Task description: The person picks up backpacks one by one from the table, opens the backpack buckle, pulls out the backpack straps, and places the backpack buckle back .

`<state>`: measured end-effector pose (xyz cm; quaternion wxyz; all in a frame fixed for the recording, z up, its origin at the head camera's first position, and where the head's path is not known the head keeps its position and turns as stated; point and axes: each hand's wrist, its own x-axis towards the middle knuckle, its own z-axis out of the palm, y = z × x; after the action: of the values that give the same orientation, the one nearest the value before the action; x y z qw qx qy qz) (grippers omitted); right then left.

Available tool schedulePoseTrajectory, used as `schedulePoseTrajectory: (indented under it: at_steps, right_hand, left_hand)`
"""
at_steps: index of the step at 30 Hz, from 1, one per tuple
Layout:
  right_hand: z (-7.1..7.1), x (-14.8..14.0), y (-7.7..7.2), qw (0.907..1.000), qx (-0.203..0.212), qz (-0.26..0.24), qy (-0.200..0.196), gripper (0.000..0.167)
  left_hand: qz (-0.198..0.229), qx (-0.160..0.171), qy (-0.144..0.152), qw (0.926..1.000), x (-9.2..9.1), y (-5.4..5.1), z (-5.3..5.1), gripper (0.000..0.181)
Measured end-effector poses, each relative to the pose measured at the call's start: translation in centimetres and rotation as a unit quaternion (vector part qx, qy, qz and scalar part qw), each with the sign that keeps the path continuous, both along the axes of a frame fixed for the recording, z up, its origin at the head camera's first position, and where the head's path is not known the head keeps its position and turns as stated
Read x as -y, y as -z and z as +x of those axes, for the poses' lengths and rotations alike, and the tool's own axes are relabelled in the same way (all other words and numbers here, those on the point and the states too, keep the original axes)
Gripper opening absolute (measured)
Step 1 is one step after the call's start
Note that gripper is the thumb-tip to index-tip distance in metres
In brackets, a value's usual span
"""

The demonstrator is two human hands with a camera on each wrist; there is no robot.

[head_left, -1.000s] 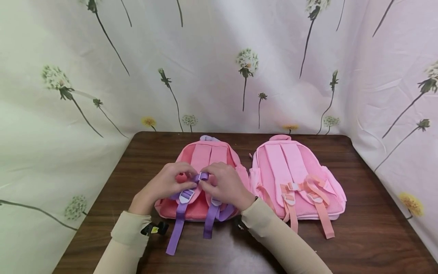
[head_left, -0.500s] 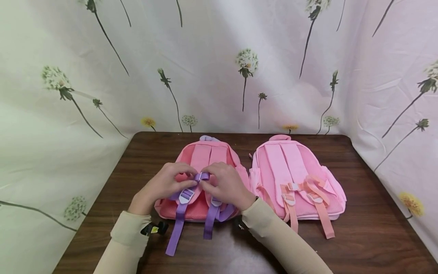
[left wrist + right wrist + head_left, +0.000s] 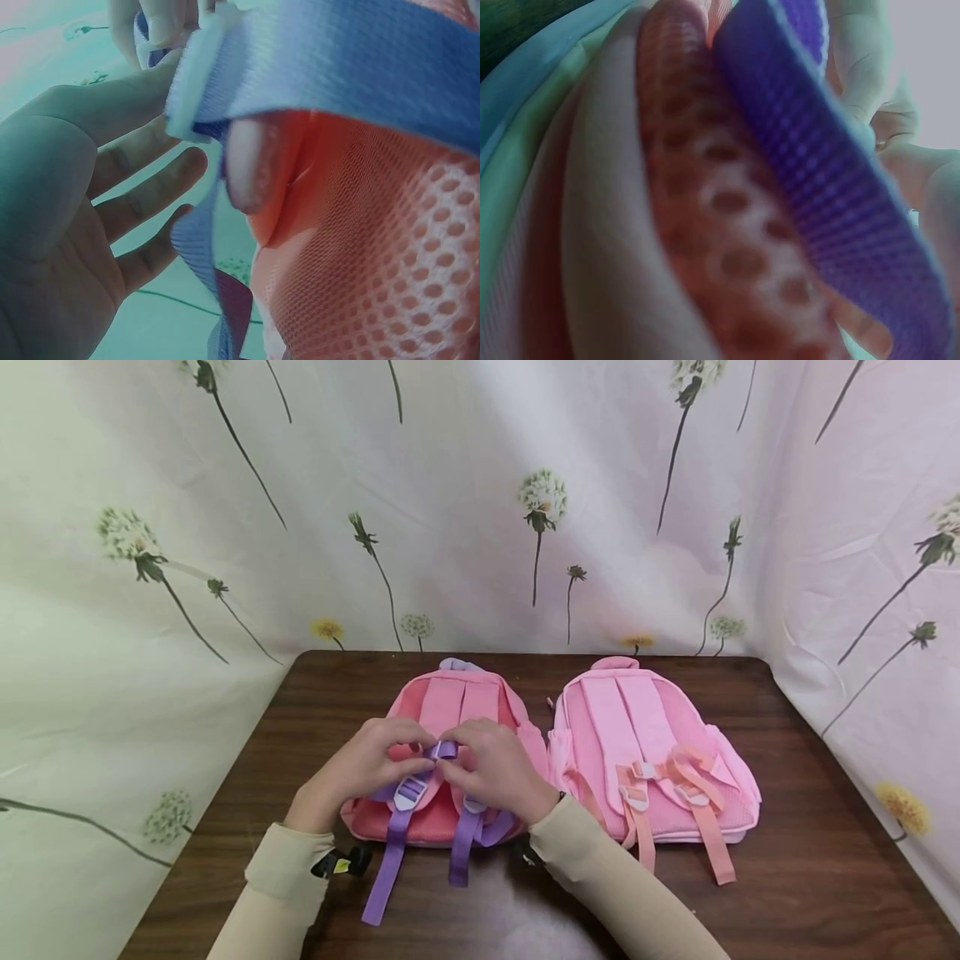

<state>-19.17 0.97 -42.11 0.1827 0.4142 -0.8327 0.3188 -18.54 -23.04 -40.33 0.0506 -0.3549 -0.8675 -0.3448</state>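
A coral-pink backpack (image 3: 442,702) lies back side up on the table, and both hands meet over its shoulder straps. Between them is a small white buckle (image 3: 438,749) on purple webbing (image 3: 449,749). The left hand (image 3: 352,768) pinches the webbing at the buckle's left side with thumb and fingertips. From the other side the right hand (image 3: 502,768) pinches the same piece. In the left wrist view the buckle (image 3: 199,82) shows close up at the left fingertips. A wide purple strap (image 3: 817,165) crosses the right wrist view, where the fingers' hold is mostly hidden.
To the right lies a lighter pink backpack (image 3: 637,727), with its peach webbing (image 3: 652,768) joined across the middle. Two purple strap ends (image 3: 386,868) hang toward the front of the dark wooden table (image 3: 247,827). A dandelion-print curtain (image 3: 465,527) stands behind.
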Motion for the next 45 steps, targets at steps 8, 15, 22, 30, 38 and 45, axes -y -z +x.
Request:
schedulePoseTrajectory:
  at_steps: [8, 15, 22, 30, 38, 45]
  right_hand:
    - [-0.23, -0.06, 0.06, 0.9999, -0.004, -0.013, -0.003, 0.02]
    - [-0.19, -0.18, 0.08, 0.9999, 0.002, -0.014, -0.001, 0.021]
    - [-0.22, -0.31, -0.01, 0.9999, 0.014, -0.008, 0.004, 0.023]
    - [-0.12, -0.27, 0.05, 0.9999, 0.012, -0.01, 0.003, 0.022]
    - [-0.05, -0.27, -0.07, 0.9998, 0.009, -0.015, -0.001, 0.02]
    - [-0.13, -0.29, 0.03, 0.9999, 0.012, -0.006, 0.006, 0.021]
  left_hand:
    - [0.0, 0.009, -0.01, 0.9999, -0.05, -0.2, 0.0, 0.029]
    - [0.0, 0.029, -0.035, 0.999, 0.15, -0.08, 0.3, 0.03]
    - [0.009, 0.026, -0.039, 0.9988, 0.31, -0.12, 0.36, 0.026]
    - [0.012, 0.021, -0.03, 0.9992, 0.18, 0.22, 0.39, 0.028]
    - [0.013, 0.013, -0.033, 0.9993, 0.02, 0.3, 0.37, 0.028]
    - [0.004, -0.01, -0.034, 0.9994, -0.18, 0.56, 0.25, 0.026]
